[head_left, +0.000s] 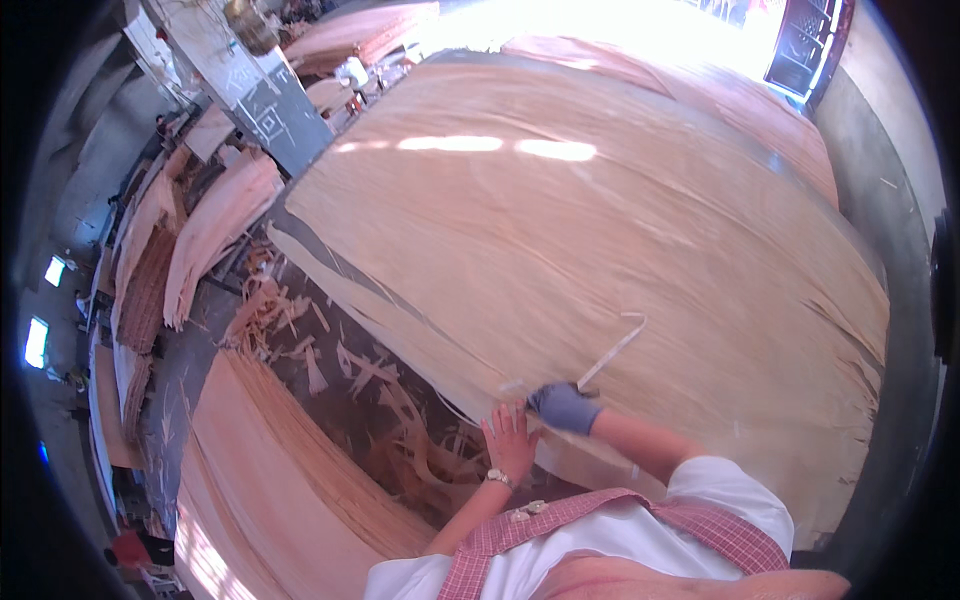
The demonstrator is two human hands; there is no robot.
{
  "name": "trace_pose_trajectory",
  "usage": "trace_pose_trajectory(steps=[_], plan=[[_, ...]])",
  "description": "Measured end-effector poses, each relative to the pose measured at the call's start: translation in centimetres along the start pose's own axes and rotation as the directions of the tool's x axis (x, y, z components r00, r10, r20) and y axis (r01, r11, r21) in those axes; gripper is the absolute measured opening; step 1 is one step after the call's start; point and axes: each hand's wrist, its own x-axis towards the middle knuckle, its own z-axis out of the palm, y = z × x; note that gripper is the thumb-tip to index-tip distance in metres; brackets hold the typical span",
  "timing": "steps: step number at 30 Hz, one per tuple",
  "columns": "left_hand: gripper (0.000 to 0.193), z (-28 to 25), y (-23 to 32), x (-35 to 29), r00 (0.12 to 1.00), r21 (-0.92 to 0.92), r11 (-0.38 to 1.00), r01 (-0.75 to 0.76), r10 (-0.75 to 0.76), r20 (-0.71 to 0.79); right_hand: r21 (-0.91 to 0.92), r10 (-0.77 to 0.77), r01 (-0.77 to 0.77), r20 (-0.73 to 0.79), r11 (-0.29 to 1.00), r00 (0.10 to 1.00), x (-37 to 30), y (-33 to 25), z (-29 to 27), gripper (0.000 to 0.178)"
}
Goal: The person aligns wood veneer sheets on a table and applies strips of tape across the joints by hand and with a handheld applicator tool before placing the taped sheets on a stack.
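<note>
A wide sheet of tan wood veneer lies over the work table, rippled and split along its edges. My left hand, bare with a wristwatch, rests with fingers spread on the veneer's near left edge. Just right of it, my right hand wears a grey-blue glove and is closed low on the sheet. Whatever it grips is hidden by the glove. From beside the glove a thin white strip runs away over the veneer, bent at its far end. A short pale piece lies near my left fingertips.
Left of the table stands a stack of pinkish veneer, with torn veneer scraps in the gap between. More veneer stacks stand farther left, near a grey pillar. A wall borders the right side.
</note>
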Motion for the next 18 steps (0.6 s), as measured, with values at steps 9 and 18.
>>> trace_pose_trajectory(steps=[9, 18], plan=[[0.090, 0.5, 0.2, 0.0, 0.999, 0.046, 0.998, -0.037, 0.037, 0.005, 0.154, 0.093, -0.076, -0.105, 0.985, 0.990, -6.0, -1.1, -3.0, 0.018], [0.091, -1.2, -0.5, 1.9, 0.977, 0.011, 0.980, -0.196, 0.195, 0.084, 0.902, 0.976, 0.378, 0.219, -0.211, 0.022, -19.4, 17.2, -0.1, 0.013]])
